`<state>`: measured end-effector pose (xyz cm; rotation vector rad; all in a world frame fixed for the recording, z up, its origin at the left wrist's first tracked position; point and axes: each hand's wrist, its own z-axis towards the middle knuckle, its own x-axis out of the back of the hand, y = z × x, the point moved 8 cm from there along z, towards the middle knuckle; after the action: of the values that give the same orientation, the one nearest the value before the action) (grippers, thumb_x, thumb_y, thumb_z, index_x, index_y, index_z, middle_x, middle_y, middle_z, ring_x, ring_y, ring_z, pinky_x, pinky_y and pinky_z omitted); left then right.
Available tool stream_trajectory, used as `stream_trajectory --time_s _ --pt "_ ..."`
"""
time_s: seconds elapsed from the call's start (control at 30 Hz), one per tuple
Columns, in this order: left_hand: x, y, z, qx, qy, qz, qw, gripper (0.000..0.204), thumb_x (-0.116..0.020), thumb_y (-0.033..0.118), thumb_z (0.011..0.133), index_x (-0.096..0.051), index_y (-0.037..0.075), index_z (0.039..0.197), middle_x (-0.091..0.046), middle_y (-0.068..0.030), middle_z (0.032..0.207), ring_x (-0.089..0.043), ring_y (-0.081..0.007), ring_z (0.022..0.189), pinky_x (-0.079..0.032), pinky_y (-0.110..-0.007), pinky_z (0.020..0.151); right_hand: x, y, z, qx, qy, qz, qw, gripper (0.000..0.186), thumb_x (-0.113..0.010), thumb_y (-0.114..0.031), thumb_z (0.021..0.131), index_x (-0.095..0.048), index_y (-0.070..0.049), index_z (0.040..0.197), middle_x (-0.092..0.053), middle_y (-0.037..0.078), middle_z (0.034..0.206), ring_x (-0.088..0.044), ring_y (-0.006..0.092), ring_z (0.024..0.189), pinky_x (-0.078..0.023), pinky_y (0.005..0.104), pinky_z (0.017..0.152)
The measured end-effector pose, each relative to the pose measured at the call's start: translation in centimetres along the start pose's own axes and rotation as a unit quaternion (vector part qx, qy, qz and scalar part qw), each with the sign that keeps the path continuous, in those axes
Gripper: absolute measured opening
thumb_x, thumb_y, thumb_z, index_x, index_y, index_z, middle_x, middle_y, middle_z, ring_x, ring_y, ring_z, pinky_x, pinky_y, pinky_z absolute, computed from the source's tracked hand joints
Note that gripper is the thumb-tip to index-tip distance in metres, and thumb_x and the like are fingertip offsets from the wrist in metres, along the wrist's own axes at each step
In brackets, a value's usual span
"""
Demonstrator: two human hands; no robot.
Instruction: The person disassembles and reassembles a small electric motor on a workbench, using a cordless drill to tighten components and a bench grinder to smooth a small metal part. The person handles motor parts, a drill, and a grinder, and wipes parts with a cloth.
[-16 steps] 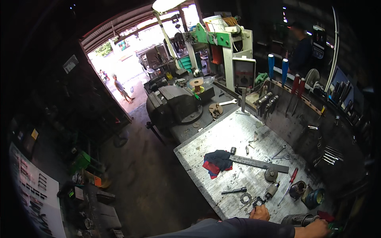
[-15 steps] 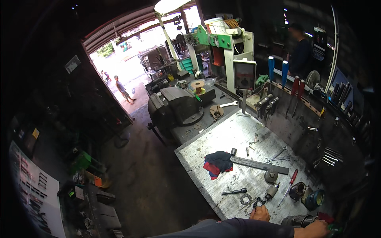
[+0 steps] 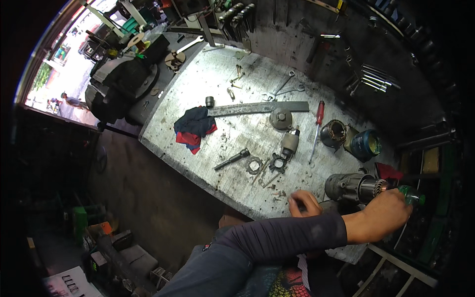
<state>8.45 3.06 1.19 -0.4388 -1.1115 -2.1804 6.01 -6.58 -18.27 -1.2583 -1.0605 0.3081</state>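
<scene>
My left hand (image 3: 380, 214), at the end of a dark sleeve crossing to the right, has its fingers curled at the end of a motor armature (image 3: 372, 188). That armature sticks out of a grey metal housing (image 3: 341, 187) lying on the bench. A green bottle (image 3: 409, 194) shows just past my knuckles; what the fingers grip is hidden. Beyond my left forearm, my right hand (image 3: 305, 203) is closed near the bench top, its wrist covered by the sleeve. Several small screws (image 3: 278, 194) lie beside it. Farther off are a notched ring (image 3: 254, 165) and a dark clamp-like part (image 3: 278, 163).
On the metal bench (image 3: 163, 143) lie a dark cloth (image 3: 194, 126), a flat bar (image 3: 247, 108), a round cap (image 3: 281, 119), a cylindrical solenoid (image 3: 290, 143), a red-handled screwdriver (image 3: 316, 123) and wrenches (image 3: 284, 88). A blue can (image 3: 365, 144) stands right. A vise (image 3: 118, 81) is far left.
The view has swung down and to the right, bringing the bench closer to the middle. My right hand has drawn back from the clamp-like part. My left hand stays by the armature and green bottle.
</scene>
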Motion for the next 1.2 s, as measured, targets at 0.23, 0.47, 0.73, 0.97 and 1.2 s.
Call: stream_trajectory --time_s 0.23,0.47,0.73,0.97,1.2 --pt "0.1 -0.1 0.3 0.025 -0.042 -0.024 0.998 0.038 -0.073 0.01 0.073 -0.067 -0.005 0.108 -0.07 -0.0147 0.089 -0.067 -0.0291 0.092 -0.054 -0.037 0.081 11.8 6.8 -12.9 0.001 0.006 -0.205 0.979 0.043 -0.065 -0.02 0.1 -0.057 -0.003 0.138 -0.066 0.013 0.133 -0.063 0.027 0.124 -0.049 0.0409 0.107" --pt "1.1 -0.1 -0.5 -0.002 -0.031 0.012 0.999 0.056 -0.07 0.009 0.08 -0.06 -0.003 0.134 -0.071 -0.0102 0.09 -0.067 -0.0303 0.094 -0.054 -0.041 0.078 21.6 9.8 -10.6 -0.079 0.223 0.18 0.955 0.041 -0.069 -0.017 0.095 -0.064 0.006 0.128 -0.071 0.015 0.119 -0.069 0.0225 0.109 -0.056 0.0367 0.092" --pt "0.8 0.5 1.6 0.075 -0.189 0.055 0.977 0.06 -0.084 0.004 0.077 -0.067 0.009 0.135 -0.076 -0.0064 0.098 -0.069 -0.0273 0.085 -0.054 -0.037 0.078 21.9 9.4 -1.7 -0.06 0.215 0.415 0.882 0.028 -0.074 -0.009 0.094 -0.072 0.003 0.12 -0.075 0.007 0.103 -0.069 0.0116 0.094 -0.055 0.0267 0.086" --pt "-0.1 1.0 2.5 0.097 -0.207 0.135 0.964 0.063 -0.093 0.014 0.069 -0.071 0.004 0.127 -0.079 -0.0076 0.108 -0.073 -0.0223 0.093 -0.056 -0.033 0.082 20.7 9.3 1.6 0.004 0.122 0.512 0.85 0.017 -0.076 -0.003 0.092 -0.077 0.001 0.108 -0.076 0.005 0.098 -0.068 0.0089 0.092 -0.054 0.0251 0.086" --pt "0.0 1.1 1.9 0.073 -0.221 0.22 0.947 0.056 -0.094 0.021 0.068 -0.07 0.004 0.115 -0.078 -0.0095 0.096 -0.074 -0.0269 0.088 -0.056 -0.04 0.085 20.6 9.7 1.6 -0.031 0.082 0.542 0.836 0.015 -0.074 -0.003 0.094 -0.075 0.002 0.108 -0.076 0.006 0.101 -0.068 0.0094 0.094 -0.055 0.0263 0.086"
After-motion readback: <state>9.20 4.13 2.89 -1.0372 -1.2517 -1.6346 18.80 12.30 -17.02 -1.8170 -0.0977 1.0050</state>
